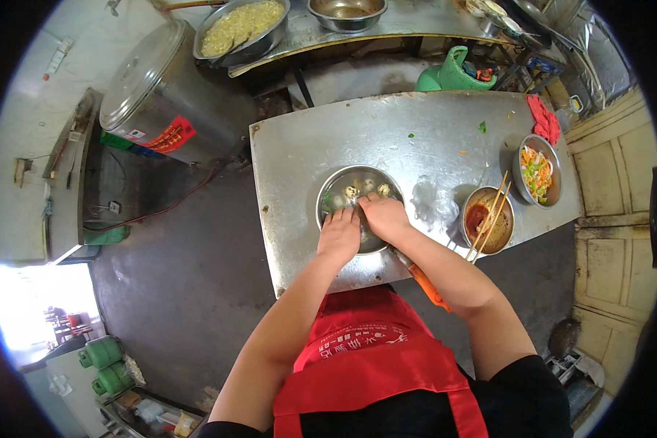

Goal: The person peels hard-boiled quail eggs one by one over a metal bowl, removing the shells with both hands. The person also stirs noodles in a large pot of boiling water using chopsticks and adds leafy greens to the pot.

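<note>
A round stainless steel bowl point(324, 186) stands near the front edge of the metal table, in front of my red apron. Speckled quail eggs point(351, 191) and some green leaves point(327, 202) lie in it, apparently in water. My left hand point(341, 230) reaches over the near rim, its fingers down in the bowl. Beside it, my right hand point(384, 216) bends its fingers inward close to the left fingertips. Whatever may be between the fingers is hidden. Under my right forearm, a tool with an orange handle point(430, 287) sticks out past the table edge.
Right of the bowl lies crumpled clear plastic point(433, 202). Chopsticks point(491, 219) rest across a sauce bowl point(506, 232); a bowl of shredded vegetables point(536, 172) and a red cloth point(543, 119) are beyond. A green gas cylinder point(430, 79) stands behind the metal table point(356, 128). A large lidded steel drum point(202, 104) is at left.
</note>
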`<control>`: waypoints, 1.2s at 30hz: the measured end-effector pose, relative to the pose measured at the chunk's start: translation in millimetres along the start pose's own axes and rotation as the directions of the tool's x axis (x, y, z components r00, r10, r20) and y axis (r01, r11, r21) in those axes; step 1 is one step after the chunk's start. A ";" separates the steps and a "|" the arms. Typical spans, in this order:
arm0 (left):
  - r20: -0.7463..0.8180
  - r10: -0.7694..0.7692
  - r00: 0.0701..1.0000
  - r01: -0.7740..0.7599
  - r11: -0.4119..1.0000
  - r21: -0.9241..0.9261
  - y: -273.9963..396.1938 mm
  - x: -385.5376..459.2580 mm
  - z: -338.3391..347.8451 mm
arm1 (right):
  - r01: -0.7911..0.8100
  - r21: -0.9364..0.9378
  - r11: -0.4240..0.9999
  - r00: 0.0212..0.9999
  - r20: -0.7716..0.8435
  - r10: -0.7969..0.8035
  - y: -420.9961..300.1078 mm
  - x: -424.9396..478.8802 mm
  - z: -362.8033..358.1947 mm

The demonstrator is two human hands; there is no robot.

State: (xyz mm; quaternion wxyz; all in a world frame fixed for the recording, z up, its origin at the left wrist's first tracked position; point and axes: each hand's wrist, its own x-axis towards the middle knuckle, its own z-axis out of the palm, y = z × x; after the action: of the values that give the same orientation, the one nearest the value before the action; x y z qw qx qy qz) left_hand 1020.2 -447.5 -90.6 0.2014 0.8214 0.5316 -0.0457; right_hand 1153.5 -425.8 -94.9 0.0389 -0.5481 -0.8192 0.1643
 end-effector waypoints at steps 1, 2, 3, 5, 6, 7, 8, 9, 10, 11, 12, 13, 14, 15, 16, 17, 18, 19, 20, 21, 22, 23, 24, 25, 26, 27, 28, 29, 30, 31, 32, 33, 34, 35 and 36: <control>-0.010 0.008 1.000 -0.008 0.999 0.041 0.7 1.6 4.7 | -0.004 -0.065 0.998 1.000 0.014 0.004 1.5 0.7 4.5; 0.087 -0.034 0.996 0.030 0.999 0.041 2.2 4.6 8.6 | 0.059 -0.075 0.995 0.998 0.033 -0.056 4.0 -0.3 7.3; 0.106 -0.023 0.994 0.019 0.999 0.035 1.3 7.0 9.2 | 0.037 -0.072 0.997 0.999 0.032 -0.035 4.2 1.4 6.6; 0.142 -0.001 0.990 -0.002 1.000 0.020 -1.7 12.0 10.8 | -0.006 -0.068 0.998 0.999 0.031 0.008 4.9 5.9 4.0; 0.123 -0.026 0.992 0.027 1.000 -0.008 -2.0 13.8 6.0 | -0.009 -0.035 0.999 0.997 0.082 0.012 4.5 7.6 3.4; 0.105 -0.052 0.993 0.056 0.998 -0.036 -1.5 14.7 -0.3 | -0.051 0.080 0.996 0.997 0.068 0.046 5.0 8.3 1.5; 0.087 -0.078 0.993 0.084 0.994 -0.066 -1.4 15.0 -5.5 | -0.090 0.193 0.977 0.995 0.057 0.081 6.6 8.0 -1.3; 0.001 -0.108 0.994 0.106 0.973 -0.207 -3.7 13.3 -8.6 | -0.128 0.307 0.943 0.992 0.052 0.118 8.6 6.4 -2.7; -0.081 -0.148 0.986 0.112 0.932 -0.345 -7.5 11.2 -11.7 | -0.181 0.387 0.904 0.983 0.094 0.156 16.2 7.7 -2.7; -0.154 -0.199 0.968 0.103 0.873 -0.477 -9.7 10.1 -13.3 | -0.179 0.599 0.780 0.984 0.108 0.143 21.7 5.8 -0.8; -0.150 -0.282 0.948 0.107 0.722 -0.683 -12.4 11.3 -8.9 | -0.170 0.775 0.609 0.985 0.118 0.125 24.9 4.4 -1.0; -0.099 -0.290 0.952 0.106 0.614 -0.782 -14.9 12.0 -5.7 | -0.155 0.904 0.399 0.987 0.123 0.106 26.2 3.6 -1.6; -0.047 -0.289 0.956 0.106 0.492 -0.864 -17.4 12.4 -3.4 | -0.151 0.962 0.228 0.987 0.136 0.082 26.8 1.4 -3.3; 0.005 -0.282 0.959 0.110 0.359 -0.927 -16.6 11.7 -8.3 | -0.155 0.970 0.188 0.987 0.144 0.069 24.5 -1.1 -8.3; 0.036 -0.256 0.966 0.118 0.311 -0.943 -14.8 9.9 -13.5 | -0.158 0.976 0.148 0.987 0.151 0.056 21.8 -4.3 -13.1; 0.066 -0.229 0.971 0.127 0.263 -0.956 -12.0 6.8 -19.9 | -0.162 0.981 0.108 0.986 0.158 0.042 20.3 -6.3 -14.9; 0.095 -0.197 0.976 0.138 0.215 -0.967 -8.9 4.8 -26.0 | -0.148 0.985 0.090 0.989 0.145 0.037 19.7 -7.5 -14.6; 0.089 -0.195 0.977 0.128 0.195 -0.972 -7.8 4.9 -26.0 | -0.134 0.988 0.073 0.991 0.132 0.032 18.9 -8.4 -14.1; 0.083 -0.194 0.977 0.118 0.175 -0.977 -6.2 5.1 -25.7 | -0.119 0.991 0.055 0.993 0.118 0.028 18.7 -9.1 -14.1; 0.076 -0.196 0.978 0.108 0.155 -0.982 -5.6 4.6 -25.3 | -0.125 0.989 0.073 0.992 0.124 0.017 18.3 -9.4 -14.9; 0.076 -0.205 0.976 0.113 0.171 -0.979 -6.2 4.5 -24.5 | -0.131 0.987 0.091 0.991 0.131 0.006 17.8 -9.8 -17.1; 0.076 -0.215 0.974 0.118 0.188 -0.975 -7.2 4.8 -23.1 | -0.136 0.985 0.109 0.991 0.137 -0.005 17.2 -10.3 -19.5; 0.076 -0.223 0.972 0.123 0.204 -0.971 -7.3 4.7 -23.4 | -0.134 0.983 0.123 0.991 0.135 0.003 16.4 -11.1 -21.9; 0.072 -0.224 0.972 0.123 0.226 -0.966 -7.1 4.2 -25.0 | -0.133 0.982 0.137 0.991 0.132 0.010 15.3 -11.8 -24.6; 0.067 -0.225 0.972 0.124 0.248 -0.961 -6.4 3.5 -28.0 | -0.131 0.980 0.151 0.991 0.130 0.017 14.3 -12.4 -26.1; 0.062 -0.226 0.972 0.124 0.270 -0.955 -5.3 2.9 -31.0 | -0.113 0.980 0.166 0.994 0.112 0.018 13.7 -12.7 -26.9; 0.061 -0.234 0.970 0.127 0.281 -0.951 -4.2 2.8 -32.1 | -0.095 0.979 0.181 0.995 0.093 0.019 12.9 -13.0 -27.5; 0.059 -0.242 0.968 0.131 0.292 -0.947 -2.8 2.7 -32.8 | -0.077 0.978 0.196 0.997 0.075 0.019 12.6 -13.4 -27.7; 0.057 -0.251 0.966 0.135 0.304 -0.943 -2.0 2.6 -33.7 | -0.095 0.978 0.186 0.995 0.093 0.022 12.7 -13.8 -27.8; 0.078 -0.251 0.965 0.149 0.277 -0.949 -1.5 2.4 -35.2 | -0.114 0.978 0.176 0.994 0.111 0.025 13.2 -14.4 -27.9; 0.098 -0.250 0.963 0.162 0.251 -0.954 -1.2 2.3 -36.8 | -0.132 0.977 0.165 0.991 0.129 0.028 13.4 -15.0 -28.0; 0.119 -0.249 0.961 0.176 0.224 -0.959 -1.1 2.2 -37.5 | -0.137 0.977 0.165 0.990 0.132 0.040 12.7 -15.2 -28.1; 0.115 -0.252 0.961 0.175 0.228 -0.958 -1.1 2.3 -36.7 | -0.142 0.976 0.165 0.989 0.136 0.052 11.5 -15.5 -28.5; 0.112 -0.255 0.961 0.173 0.232 -0.957 -1.2 2.6 -35.1 | -0.148 0.975 0.166 0.988 0.139 0.063 10.6 -16.1 -28.6; 0.106 -0.258 0.960 0.170 0.237 -0.957 -1.3 3.2 -34.6 | -0.116 0.974 0.195 0.992 0.104 0.072 10.3 -15.9 -27.0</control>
State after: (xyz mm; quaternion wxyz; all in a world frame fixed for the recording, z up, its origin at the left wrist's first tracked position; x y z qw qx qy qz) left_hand 1015.6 -431.2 -60.2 0.6273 0.4532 0.5645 0.2871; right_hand 1175.5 -430.6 -70.8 0.3518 -0.4458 -0.4967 0.6563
